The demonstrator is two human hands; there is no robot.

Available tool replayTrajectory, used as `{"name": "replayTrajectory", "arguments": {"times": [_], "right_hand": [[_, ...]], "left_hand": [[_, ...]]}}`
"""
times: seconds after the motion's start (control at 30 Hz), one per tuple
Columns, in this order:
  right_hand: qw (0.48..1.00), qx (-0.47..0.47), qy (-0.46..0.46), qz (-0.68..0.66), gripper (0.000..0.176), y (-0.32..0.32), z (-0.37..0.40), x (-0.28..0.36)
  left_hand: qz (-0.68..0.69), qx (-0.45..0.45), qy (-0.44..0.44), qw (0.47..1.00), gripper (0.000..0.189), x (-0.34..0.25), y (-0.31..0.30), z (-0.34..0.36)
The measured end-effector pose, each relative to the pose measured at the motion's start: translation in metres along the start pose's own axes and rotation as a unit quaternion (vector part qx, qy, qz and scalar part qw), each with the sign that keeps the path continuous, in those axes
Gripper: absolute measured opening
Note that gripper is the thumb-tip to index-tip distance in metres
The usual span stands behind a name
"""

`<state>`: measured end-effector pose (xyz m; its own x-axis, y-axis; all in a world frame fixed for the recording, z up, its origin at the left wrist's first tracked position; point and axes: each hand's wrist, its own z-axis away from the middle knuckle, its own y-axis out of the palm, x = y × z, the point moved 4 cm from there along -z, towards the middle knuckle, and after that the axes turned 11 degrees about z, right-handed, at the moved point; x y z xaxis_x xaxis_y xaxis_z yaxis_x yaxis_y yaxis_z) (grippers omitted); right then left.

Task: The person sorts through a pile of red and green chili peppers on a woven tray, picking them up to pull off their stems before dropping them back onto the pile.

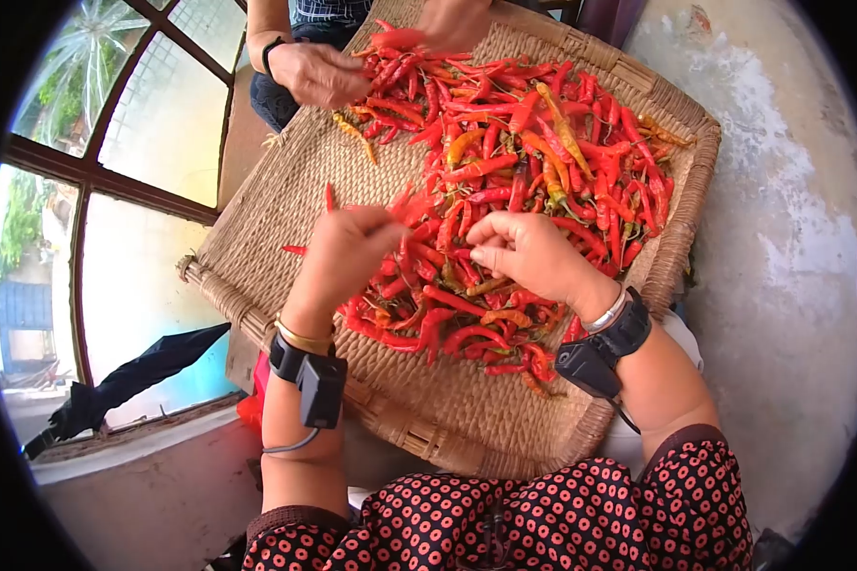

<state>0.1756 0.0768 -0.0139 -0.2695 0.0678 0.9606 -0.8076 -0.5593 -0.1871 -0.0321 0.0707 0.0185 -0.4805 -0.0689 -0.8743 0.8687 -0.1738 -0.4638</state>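
Red chili peppers (486, 171) lie in a wide heap in a woven basket tray (286, 205), a few of them yellow or orange. Over the heap's left side, my left hand (343, 255) is closed, with a red chili tip (329, 198) and another red end (295, 249) showing past its edge. My right hand (533, 255) hovers just above the middle of the heap. Its thumb and forefinger are bent together, and I cannot tell what is between them. Green stems show on some peppers.
Across the tray, another person's hand (322, 74) reaches into the far peppers, with a second, blurred hand (452, 21) beside it. A framed window (152, 124) and a folded black umbrella (143, 376) stand at the left. Concrete floor (771, 266) stretches along the right.
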Motion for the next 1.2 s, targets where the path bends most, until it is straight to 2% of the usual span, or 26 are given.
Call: {"name": "replayTrajectory", "arguments": {"times": [0.07,0.1,0.13,0.2,0.23,0.27,0.33,0.4,0.47,0.53,0.6,0.63,0.67,0.73,0.77,0.8,0.87,0.9,1.0,1.07,1.1,1.13,1.17,1.2], "right_hand": [[0.967,0.007,-0.066,0.247,0.021,0.004,0.001,0.002],[0.963,0.042,-0.046,0.261,0.023,0.009,0.001,0.001],[0.963,0.043,-0.048,0.261,0.023,0.011,0.001,-0.001],[0.91,0.064,-0.158,0.379,0.018,0.02,0.005,-0.001],[0.91,0.067,-0.162,0.375,0.019,0.022,0.006,-0.003],[0.911,0.067,-0.163,0.373,0.019,0.023,0.007,-0.002],[0.891,0.066,-0.163,0.419,0.019,0.023,0.008,-0.001],[0.886,0.075,-0.162,0.427,0.019,0.023,0.009,-0.003],[0.881,0.084,-0.163,0.436,0.019,0.023,0.01,-0.002],[0.875,0.102,-0.149,0.449,0.019,0.025,0.012,-0.001],[0.875,0.098,-0.153,0.449,0.019,0.025,0.011,-0.003],[0.873,0.096,-0.156,0.452,0.019,0.025,0.011,-0.004],[0.873,0.094,-0.155,0.452,0.019,0.024,0.011,-0.004],[0.877,0.078,-0.167,0.443,0.019,0.023,0.011,-0.004],[0.877,0.078,-0.169,0.444,0.019,0.023,0.01,-0.004],[0.885,0.065,-0.171,0.428,0.019,0.023,0.009,-0.002],[0.893,0.054,-0.173,0.411,0.019,0.023,0.008,-0.001],[0.898,0.047,-0.177,0.399,0.018,0.022,0.008,0.001],[0.901,0.045,-0.173,0.394,0.018,0.022,0.007,0.004],[0.899,0.052,-0.166,0.402,0.018,0.022,0.006,0.003],[0.899,0.053,-0.166,0.401,0.018,0.022,0.006,0.0],[0.9,0.053,-0.166,0.4,0.018,0.023,0.006,-0.001],[0.899,0.053,-0.168,0.4,0.018,0.023,0.006,-0.002],[0.898,0.054,-0.163,0.405,0.018,0.023,0.006,-0.002]], "left_hand": [[-0.136,-0.193,0.123,0.964,0.024,-0.002,-0.023,-0.003],[-0.23,-0.232,0.138,0.935,0.027,-0.008,-0.027,0.0],[-0.232,-0.234,0.138,0.934,0.027,-0.01,-0.027,0.004],[-0.331,-0.096,0.063,0.937,0.025,-0.004,-0.016,0.008],[-0.337,-0.037,-0.006,0.941,0.025,0.002,-0.012,0.01],[-0.338,-0.037,-0.007,0.94,0.025,0.001,-0.012,0.012],[-0.332,0.068,0.05,0.939,0.023,-0.003,-0.003,0.016],[-0.353,0.059,0.078,0.93,0.021,0.004,0.002,0.016],[-0.445,0.097,0.091,0.886,0.02,0.014,0.011,0.013],[-0.425,0.104,0.098,0.894,0.019,0.013,0.012,0.012],[-0.287,0.087,0.105,0.948,0.019,0.003,0.006,0.013],[-0.263,0.083,0.153,0.949,0.016,-0.005,0.002,0.013],[-0.263,0.084,0.154,0.949,0.016,-0.011,-0.001,0.013],[-0.077,0.082,0.075,0.991,0.012,-0.016,-0.009,0.012],[-0.056,0.11,0.027,0.992,0.016,-0.016,-0.011,0.013],[-0.056,0.108,0.028,0.992,0.016,-0.018,-0.012,0.014],[0.145,0.108,0.004,0.983,0.013,-0.02,-0.009,0.016],[0.146,0.107,0.003,0.984,0.013,-0.016,-0.01,0.016],[0.284,-0.001,0.031,0.958,0.013,-0.01,-0.029,0.009],[0.363,-0.106,0.034,0.925,0.019,0.004,-0.044,-0.001],[0.362,-0.109,0.035,0.925,0.019,0.007,-0.044,-0.004],[0.202,-0.166,0.023,0.965,0.024,0.008,-0.046,-0.006],[0.036,-0.218,0.011,0.975,0.029,0.01,-0.049,-0.006],[-0.22,-0.214,0.041,0.951,0.033,0.007,-0.044,-0.006]]}}
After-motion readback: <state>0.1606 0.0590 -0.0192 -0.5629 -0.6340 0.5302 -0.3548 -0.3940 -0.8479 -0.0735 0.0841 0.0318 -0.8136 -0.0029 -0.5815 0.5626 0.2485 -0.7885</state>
